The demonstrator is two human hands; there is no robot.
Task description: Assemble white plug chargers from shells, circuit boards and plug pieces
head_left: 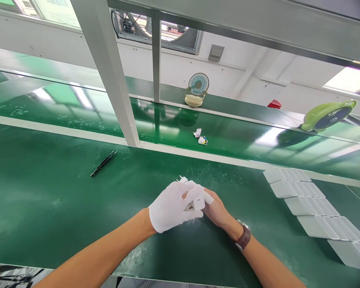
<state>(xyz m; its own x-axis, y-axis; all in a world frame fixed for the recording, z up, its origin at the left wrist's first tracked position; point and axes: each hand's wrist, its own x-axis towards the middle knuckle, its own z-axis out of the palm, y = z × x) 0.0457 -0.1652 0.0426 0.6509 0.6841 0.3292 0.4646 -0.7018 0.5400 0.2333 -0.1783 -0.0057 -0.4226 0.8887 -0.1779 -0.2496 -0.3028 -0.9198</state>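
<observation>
Left forearm (108, 248) and right forearm (267, 256): two, nearest the camera, coming in from the lower edge and meeting to the near right of the foot of the slanted grey post (111, 76)

Wristwatch (243, 237): one, brown strap, on the right wrist

Gloved left hand (171, 206): one, fingers curled partly closed around a white plug adapter (199, 202)

Bare right hand (216, 209): one, half closed against the adapter's far side, with a white finger cot (209, 199) on one digit; most fingertips are hidden, so I cannot tell how firmly it grips

Adapter: at least one, near right of the post's foot, between both hands above the green bench (63, 224); prong-like tips show at the top, but whether they belong to the same body is covered

Slip risk: smooth plastic against glove fabric could slide out if either hand loosens, and the adapter could drop and get scuffed

Prong risk: a tip could snag the glove or bend if squeezed sideways

Row risk: an outward swing of the right arm might jar the white blocks

White blocks (301, 206): five rows, well right of the post; pieces per row merge, so no sure count

Black tweezers (103, 163): one pair, near left of the post's foot

Small scraps (202, 140): two clumps, right of the post, beyond the rail

Desk fans: two, beige (198, 85) and green (330, 114), both right of the post and farther back
</observation>
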